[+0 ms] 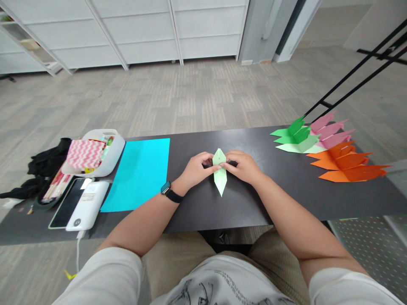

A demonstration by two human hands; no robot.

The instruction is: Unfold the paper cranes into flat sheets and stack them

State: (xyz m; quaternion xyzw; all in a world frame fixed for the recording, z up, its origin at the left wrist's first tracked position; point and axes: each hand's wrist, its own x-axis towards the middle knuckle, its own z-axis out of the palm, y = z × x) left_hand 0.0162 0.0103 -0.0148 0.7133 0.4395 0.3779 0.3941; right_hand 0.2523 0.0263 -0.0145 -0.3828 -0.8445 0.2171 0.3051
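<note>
A pale green folded paper (220, 180), pointed at its lower end, is held upright over the middle of the dark table (197, 212). My left hand (199, 169) pinches its left side, the thumb lying across the front. From the right, my right hand (243, 166) grips the same paper, its thumb near the left thumb. The fingers behind the paper are partly hidden. A black watch is on my left wrist.
Left of my hands lies a bright blue sheet (140, 173), with a white basket (116, 156), a phone (63, 207) and a white power bank (87, 205) beyond. Green (295, 133), pink (332, 131) and orange (346, 163) folded papers stand at the right.
</note>
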